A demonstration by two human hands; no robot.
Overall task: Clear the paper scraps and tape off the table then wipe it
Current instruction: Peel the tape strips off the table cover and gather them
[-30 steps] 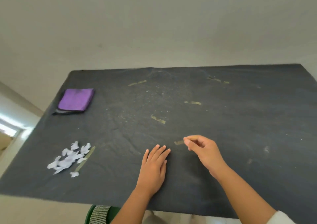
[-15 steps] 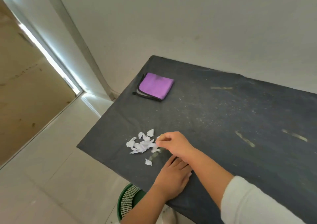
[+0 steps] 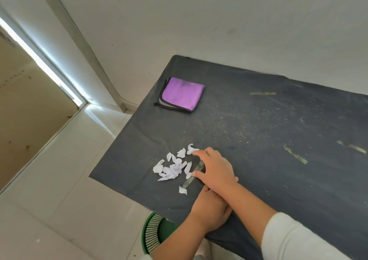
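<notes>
right hand (image 3: 216, 167) beside paper scraps (image 3: 173, 167)

Green plastic basket (image 3: 154, 233) with slotted white-lined rim stands on pale tiled floor (image 3: 65, 190), partly tucked under near table edge. Plain off-white wall (image 3: 219, 20) rises behind. Grey metal door frame (image 3: 79, 40) runs diagonally at left; bright strip of daylight along threshold (image 3: 39, 60), tan ground (image 3: 23, 108) outside beyond it.
</notes>
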